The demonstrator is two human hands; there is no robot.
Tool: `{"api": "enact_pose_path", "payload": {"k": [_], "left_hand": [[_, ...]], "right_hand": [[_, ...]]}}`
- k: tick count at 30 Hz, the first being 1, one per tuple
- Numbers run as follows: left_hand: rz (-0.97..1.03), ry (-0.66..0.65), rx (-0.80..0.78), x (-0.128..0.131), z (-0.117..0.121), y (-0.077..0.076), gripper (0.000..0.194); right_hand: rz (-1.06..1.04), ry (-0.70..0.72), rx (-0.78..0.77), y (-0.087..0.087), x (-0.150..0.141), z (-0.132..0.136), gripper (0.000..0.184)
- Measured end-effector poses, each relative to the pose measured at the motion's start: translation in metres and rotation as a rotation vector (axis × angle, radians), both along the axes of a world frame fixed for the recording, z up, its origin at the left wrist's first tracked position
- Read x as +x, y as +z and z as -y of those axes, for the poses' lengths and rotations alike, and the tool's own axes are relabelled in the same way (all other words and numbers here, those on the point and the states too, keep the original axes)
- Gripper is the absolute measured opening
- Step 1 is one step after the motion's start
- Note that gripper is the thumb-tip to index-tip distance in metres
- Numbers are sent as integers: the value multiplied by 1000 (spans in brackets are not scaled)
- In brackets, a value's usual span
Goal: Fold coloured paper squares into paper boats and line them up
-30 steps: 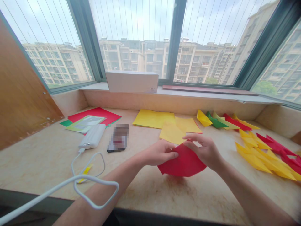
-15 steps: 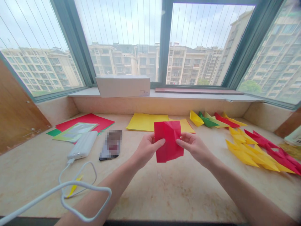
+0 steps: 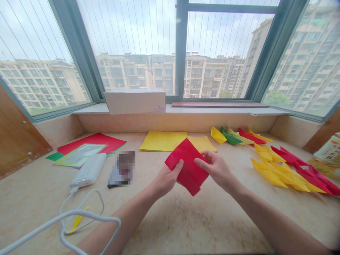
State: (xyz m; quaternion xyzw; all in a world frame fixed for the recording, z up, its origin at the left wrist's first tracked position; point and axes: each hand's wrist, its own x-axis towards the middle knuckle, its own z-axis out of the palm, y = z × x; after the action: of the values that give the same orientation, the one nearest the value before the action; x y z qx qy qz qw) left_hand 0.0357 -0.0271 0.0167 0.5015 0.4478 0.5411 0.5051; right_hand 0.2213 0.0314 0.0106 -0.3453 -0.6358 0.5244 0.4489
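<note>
A folded piece of red paper [image 3: 189,166] is held up above the counter, tilted so that its corners point up and down. My left hand [image 3: 168,177] grips its left edge, thumb on the front face and fingers hidden behind. On the other side my right hand [image 3: 215,168] pinches the right edge between thumb and fingers. Creases run across the paper. Behind it lie yellow sheets [image 3: 162,141] on the counter.
Folded paper boats [image 3: 232,136] stand at the back right, with yellow folded pieces [image 3: 281,172] and red ones [image 3: 305,168] nearer. At left are red sheets [image 3: 92,142], a white power bank [image 3: 89,170] with a looping cable [image 3: 87,213], and a blurred phone-like object [image 3: 122,169]. A white box [image 3: 135,101] sits on the sill.
The red paper has turned from upright to a diamond-like tilt between my hands. Both hands keep hold of it. The camera view has shifted slightly.
</note>
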Motion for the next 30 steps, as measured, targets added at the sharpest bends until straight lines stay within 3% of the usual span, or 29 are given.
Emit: {"api": "enact_pose_path", "payload": {"k": [4, 11, 15, 19, 24, 30], "left_hand": [[56, 86, -11, 0, -1, 2, 55], [63, 69, -30, 4, 2, 2, 55], [57, 66, -36, 6, 2, -2, 54], [64, 77, -63, 5, 0, -5, 52], [119, 97, -76, 1, -3, -10, 55], [181, -71, -43, -2, -2, -15, 85]], "right_hand": [[11, 42, -28, 2, -1, 0, 42], [-172, -19, 43, -4, -9, 8, 36], [8, 30, 330, -9, -7, 12, 30], [222, 210, 617, -15, -6, 13, 48], [287, 315, 616, -21, -7, 13, 55], [266, 280, 639, -19, -7, 14, 57]]}}
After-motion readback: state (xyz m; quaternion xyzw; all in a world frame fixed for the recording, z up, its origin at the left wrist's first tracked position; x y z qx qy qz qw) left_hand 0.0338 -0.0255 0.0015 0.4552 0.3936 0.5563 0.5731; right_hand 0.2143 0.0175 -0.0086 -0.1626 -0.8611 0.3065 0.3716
